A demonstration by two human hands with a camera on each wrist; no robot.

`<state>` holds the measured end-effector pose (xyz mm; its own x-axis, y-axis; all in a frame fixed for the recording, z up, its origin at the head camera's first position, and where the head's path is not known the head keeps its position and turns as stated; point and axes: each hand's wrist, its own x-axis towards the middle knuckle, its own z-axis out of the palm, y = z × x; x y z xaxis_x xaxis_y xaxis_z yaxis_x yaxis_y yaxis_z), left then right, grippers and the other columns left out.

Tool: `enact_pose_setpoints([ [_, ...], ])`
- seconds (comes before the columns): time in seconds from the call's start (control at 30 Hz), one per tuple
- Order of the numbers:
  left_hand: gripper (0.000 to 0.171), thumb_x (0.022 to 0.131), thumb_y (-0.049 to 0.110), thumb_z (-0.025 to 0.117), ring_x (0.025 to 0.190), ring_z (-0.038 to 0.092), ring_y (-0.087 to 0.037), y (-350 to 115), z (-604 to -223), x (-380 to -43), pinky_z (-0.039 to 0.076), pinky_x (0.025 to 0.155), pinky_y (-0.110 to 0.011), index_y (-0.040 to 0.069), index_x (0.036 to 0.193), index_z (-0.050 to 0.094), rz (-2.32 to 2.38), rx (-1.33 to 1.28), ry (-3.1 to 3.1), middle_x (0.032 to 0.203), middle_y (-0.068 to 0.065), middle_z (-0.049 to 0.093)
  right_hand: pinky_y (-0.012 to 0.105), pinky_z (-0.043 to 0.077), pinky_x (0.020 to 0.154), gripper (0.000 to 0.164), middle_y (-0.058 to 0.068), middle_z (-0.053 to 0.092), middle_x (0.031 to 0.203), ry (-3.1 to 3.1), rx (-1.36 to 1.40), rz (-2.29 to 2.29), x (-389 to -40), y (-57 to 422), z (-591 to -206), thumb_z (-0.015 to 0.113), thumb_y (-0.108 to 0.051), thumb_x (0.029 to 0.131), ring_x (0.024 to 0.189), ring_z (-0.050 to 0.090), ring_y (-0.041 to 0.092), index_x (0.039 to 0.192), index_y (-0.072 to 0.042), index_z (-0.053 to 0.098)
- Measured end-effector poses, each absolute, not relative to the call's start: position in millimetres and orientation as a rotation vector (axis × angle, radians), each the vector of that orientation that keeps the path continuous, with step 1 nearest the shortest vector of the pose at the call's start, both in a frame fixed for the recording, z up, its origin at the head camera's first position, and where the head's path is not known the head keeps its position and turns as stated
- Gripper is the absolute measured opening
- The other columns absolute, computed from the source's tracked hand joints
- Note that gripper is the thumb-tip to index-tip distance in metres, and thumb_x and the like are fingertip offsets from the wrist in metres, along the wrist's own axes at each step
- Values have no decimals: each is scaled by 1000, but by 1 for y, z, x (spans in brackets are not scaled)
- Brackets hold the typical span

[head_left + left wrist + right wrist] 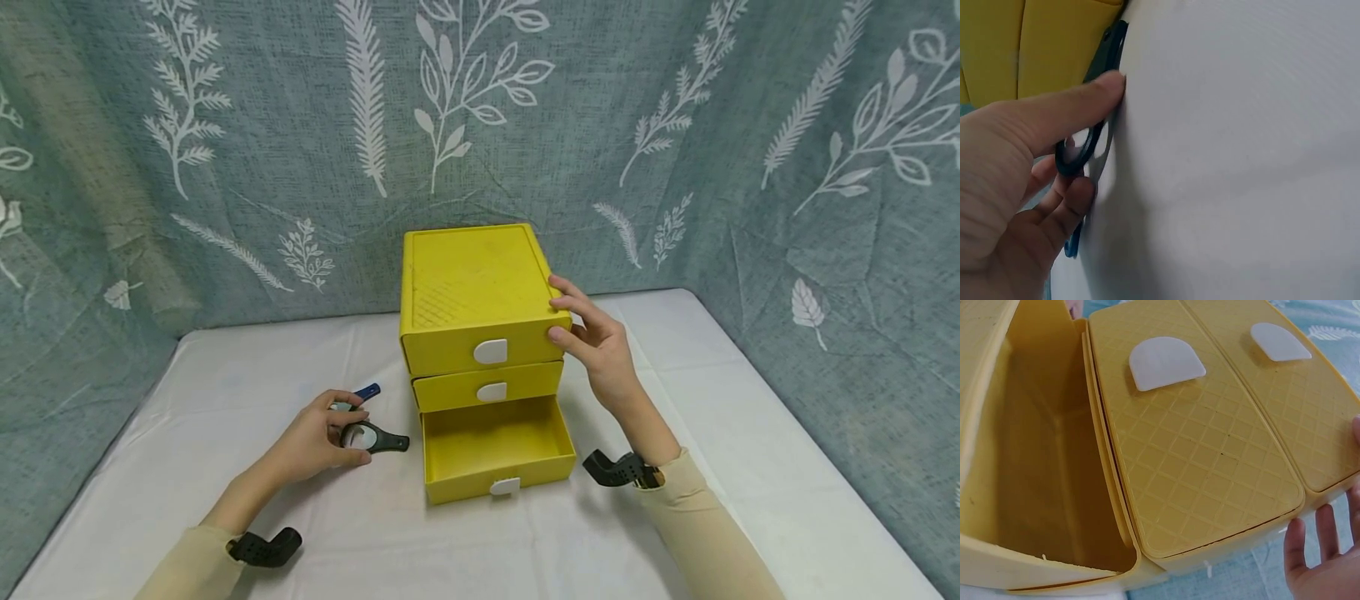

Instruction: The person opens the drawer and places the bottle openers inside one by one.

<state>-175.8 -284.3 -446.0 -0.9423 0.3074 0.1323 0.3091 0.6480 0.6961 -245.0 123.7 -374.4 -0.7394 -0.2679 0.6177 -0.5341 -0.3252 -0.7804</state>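
My left hand (318,437) pinches a small magnifying glass with a black rim and handle (392,442); in the left wrist view the thumb lies along one side of the magnifying glass (1102,69) and fingers are at the other. A blue-handled thing (367,392) lies just beyond these fingers, its rest partly hidden by them. My right hand (603,358) touches the top right edge and front corner of a yellow drawer cabinet (480,275). Its fingers (1295,547) lie fairly straight against the cabinet's side in the right wrist view.
The cabinet's bottom drawer (498,450) is pulled out, and nothing shows inside it. Above it, the middle drawer (450,392) and top drawer (442,352) are in, each with a white tab handle. White cloth (360,542) covers the table; a patterned curtain (300,167) hangs behind.
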Motion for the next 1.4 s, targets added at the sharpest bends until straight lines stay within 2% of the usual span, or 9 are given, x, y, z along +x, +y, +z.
enact_pose_setpoints([
  [0.23,64,69,19,92,96,61,-23,-289,-448,-170,54,74,-27,-10,119,65,-1277,-571,-2829,127,-19,48,38,42,99,33,12,40,152,-1708,1036,2176,-245,124,-375,63,1,95,141,30,30,123,-15,68],
  [0.37,55,71,25,91,87,59,-18,-289,-447,-166,52,70,-27,-2,113,69,-1183,-587,-2826,105,-7,59,38,43,98,32,12,40,152,-1711,1030,2178,-245,124,-375,65,-2,95,141,30,30,123,-15,68],
  [0.53,48,74,30,88,69,54,-13,-290,-445,-158,47,60,-26,4,110,71,-1189,-462,-2798,81,3,60,37,42,97,31,11,39,152,-1715,1031,2179,-244,124,-374,67,-5,95,141,30,30,123,-16,68],
  [0.7,44,78,25,86,69,59,-15,-289,-440,-147,49,60,-26,5,114,70,-1361,-304,-2697,86,-4,63,38,43,97,31,11,39,152,-1711,1045,2176,-245,124,-373,66,-5,95,142,30,30,124,-15,68],
  [0.9,40,80,11,84,76,58,-12,-268,-426,-133,49,64,-22,3,117,69,-1507,-364,-2504,92,-12,66,38,43,98,32,12,39,152,-1697,1050,2180,-245,124,-373,64,-1,95,141,30,30,124,-14,68],
  [1.0,39,79,9,84,75,54,-14,-252,-416,-128,49,62,-23,7,115,71,-1524,-422,-2443,90,-11,65,38,43,97,32,12,39,152,-1690,1052,2183,-245,123,-374,64,0,95,141,30,30,124,-14,68],
  [1.17,37,79,15,86,77,54,-16,-223,-408,-124,51,64,-27,15,113,72,-1457,-528,-2440,93,-3,65,37,43,96,32,13,39,152,-1683,1055,2184,-245,123,-374,64,0,95,141,30,30,124,-14,68],
  [1.27,37,77,21,87,77,55,-14,-207,-407,-124,50,65,-27,16,111,72,-1376,-589,-2439,95,6,67,37,44,97,31,12,39,152,-1686,1055,2184,-245,123,-375,65,-2,95,141,30,30,124,-13,68],
  [1.4,40,75,26,89,75,53,-11,-189,-407,-126,47,62,-29,15,110,73,-1251,-638,-2422,93,10,66,36,44,97,31,12,39,152,-1692,1053,2187,-245,123,-375,65,-2,95,141,30,30,124,-14,68],
])
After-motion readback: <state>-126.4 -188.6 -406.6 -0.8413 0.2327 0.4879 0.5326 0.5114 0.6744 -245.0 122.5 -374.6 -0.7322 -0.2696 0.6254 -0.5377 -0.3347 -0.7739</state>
